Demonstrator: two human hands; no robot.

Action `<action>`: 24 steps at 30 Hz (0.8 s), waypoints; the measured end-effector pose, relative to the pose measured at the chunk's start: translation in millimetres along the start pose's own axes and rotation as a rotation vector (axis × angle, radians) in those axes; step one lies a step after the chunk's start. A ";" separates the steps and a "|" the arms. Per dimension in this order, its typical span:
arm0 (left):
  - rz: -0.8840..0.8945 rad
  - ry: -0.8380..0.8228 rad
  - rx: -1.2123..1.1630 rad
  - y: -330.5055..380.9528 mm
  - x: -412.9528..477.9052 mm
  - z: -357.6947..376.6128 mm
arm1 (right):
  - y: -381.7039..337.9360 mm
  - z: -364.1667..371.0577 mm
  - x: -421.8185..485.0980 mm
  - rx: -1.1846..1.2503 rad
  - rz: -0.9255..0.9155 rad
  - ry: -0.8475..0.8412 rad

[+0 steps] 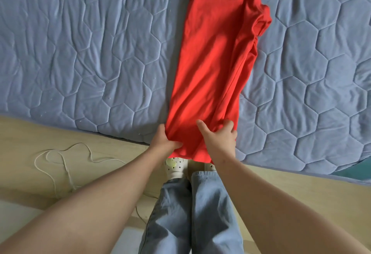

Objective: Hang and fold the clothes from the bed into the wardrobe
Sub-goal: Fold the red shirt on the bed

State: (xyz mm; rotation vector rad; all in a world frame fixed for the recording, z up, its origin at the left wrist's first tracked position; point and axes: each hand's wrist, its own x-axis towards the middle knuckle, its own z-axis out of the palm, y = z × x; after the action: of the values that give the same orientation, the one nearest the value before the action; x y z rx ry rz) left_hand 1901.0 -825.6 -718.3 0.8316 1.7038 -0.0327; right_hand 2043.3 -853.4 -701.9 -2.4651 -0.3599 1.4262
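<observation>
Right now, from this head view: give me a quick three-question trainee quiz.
1. True or false: the red garment lies stretched out on the blue quilted bed cover.
2. The left hand and right hand grip the garment's: A near end; B far end; C sleeve.
3. Fill in: on the floor, to the person's left, lies a loose white ____.

Key: 1 true; 2 A; 3 cord.

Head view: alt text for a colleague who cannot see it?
Left hand and right hand each grip a near corner of a long folded red fabric garment lying on a blue-grey quilted mattress. A thin white cord lies on the pale wooden floor.
</observation>
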 end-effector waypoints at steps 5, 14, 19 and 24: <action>0.003 -0.032 0.145 -1.3 -0.7 -8.0 | 0.3 -3.3 8.3 -0.134 0.030 0.030; -0.115 -0.045 0.106 9.1 4.1 -7.1 | 50.2 -39.2 27.2 0.031 0.239 -0.001; -0.111 -0.026 0.124 7.4 5.3 -7.1 | 54.9 -33.3 26.6 0.258 0.205 -0.098; -0.155 -0.095 0.187 2.9 0.0 -17.2 | 58.4 -37.3 23.2 0.253 0.245 -0.231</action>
State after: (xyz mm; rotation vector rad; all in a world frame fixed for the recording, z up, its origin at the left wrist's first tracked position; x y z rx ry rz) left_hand 1888.0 -816.0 -711.7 0.8201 1.6895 -0.3366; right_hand 2091.6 -903.9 -723.3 -2.2050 0.0810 1.7410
